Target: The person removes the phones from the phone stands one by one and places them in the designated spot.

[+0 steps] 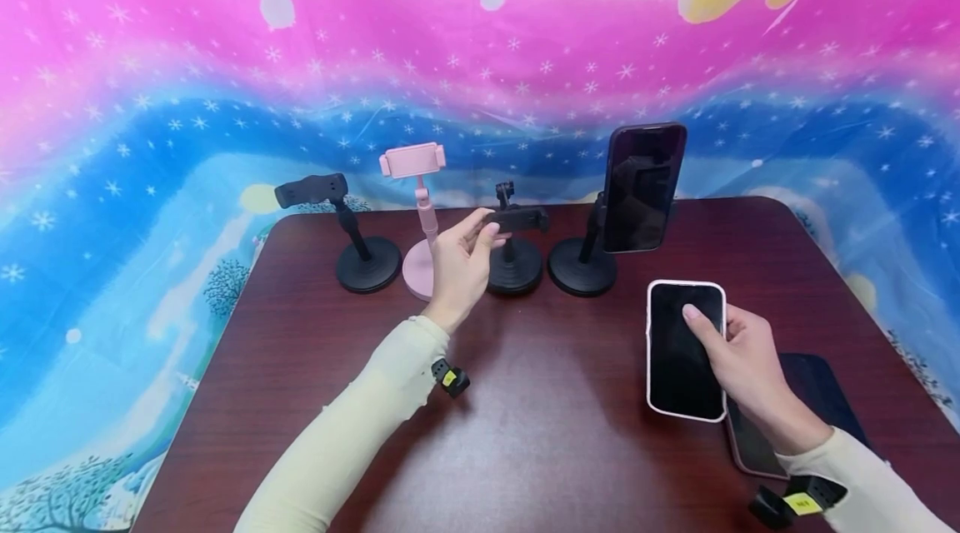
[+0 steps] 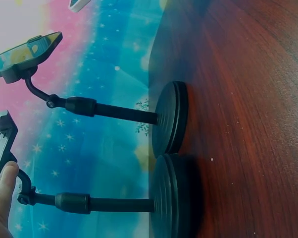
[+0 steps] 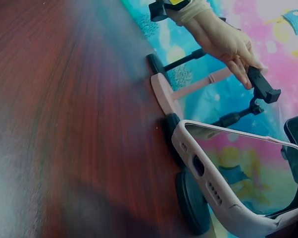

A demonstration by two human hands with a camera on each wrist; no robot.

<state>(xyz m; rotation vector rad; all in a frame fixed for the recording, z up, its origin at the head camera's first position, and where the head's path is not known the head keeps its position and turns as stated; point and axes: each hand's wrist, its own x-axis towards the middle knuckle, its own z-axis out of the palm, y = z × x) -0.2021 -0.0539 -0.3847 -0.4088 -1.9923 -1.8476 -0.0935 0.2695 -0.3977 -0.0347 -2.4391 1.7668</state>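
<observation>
Right grip holds rounded phone; left grip, seemingly plastic clamp.

Four phone stands (three black, one pink), two phones, one half-hidden dark device, two hands

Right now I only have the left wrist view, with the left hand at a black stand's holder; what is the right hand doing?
Observer: The right hand grips a phone in a pale case.
Operator: What is just left of that black stand, as the person sees it?
Observer: A pink stand with no phone in it.
Operator: Anything lying flat on the table?
Observer: Yes, a dark flat device, partly hidden by the right hand in the head view.
</observation>
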